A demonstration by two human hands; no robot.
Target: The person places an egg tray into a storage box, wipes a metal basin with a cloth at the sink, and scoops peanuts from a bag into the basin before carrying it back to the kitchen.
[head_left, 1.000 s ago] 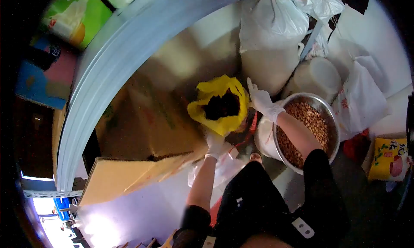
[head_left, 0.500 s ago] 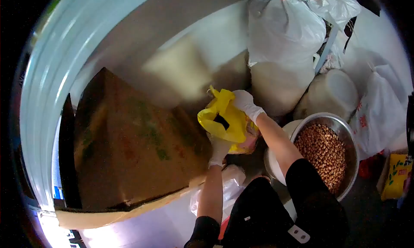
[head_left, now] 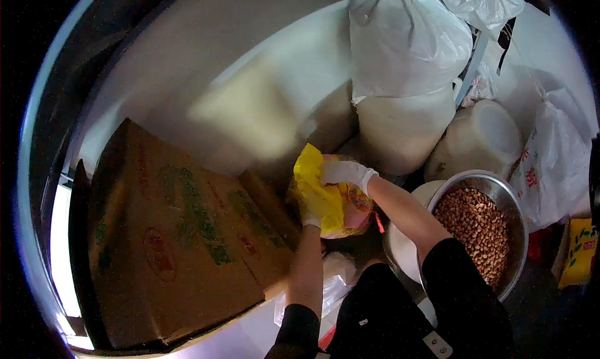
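Both of my hands wear pale gloves and are at a yellow plastic bag [head_left: 317, 187], whose top is gathered and folded over. My left hand [head_left: 310, 216] grips the bag's lower left side, its fingers partly hidden by the plastic. Across the top of the bag lies my right hand [head_left: 347, 173], its fingertips curled into the yellow film. Beneath and beside the yellow plastic shows a pink and yellow printed package [head_left: 357, 210]. The dark opening of the bag no longer shows.
A steel bowl of brown nuts or beans [head_left: 520, 224] rests on a white bucket [head_left: 403, 246] at right. Behind stand a large bagged bucket [head_left: 406, 128] and a tipped pale tub [head_left: 481, 137]. A cardboard box [head_left: 175, 234] fills the left.
The bag's mouth, wide open before, has been drawn together and folded over. My right hand moved from beside the bag onto its top. The view has shifted, showing more of the cardboard box.
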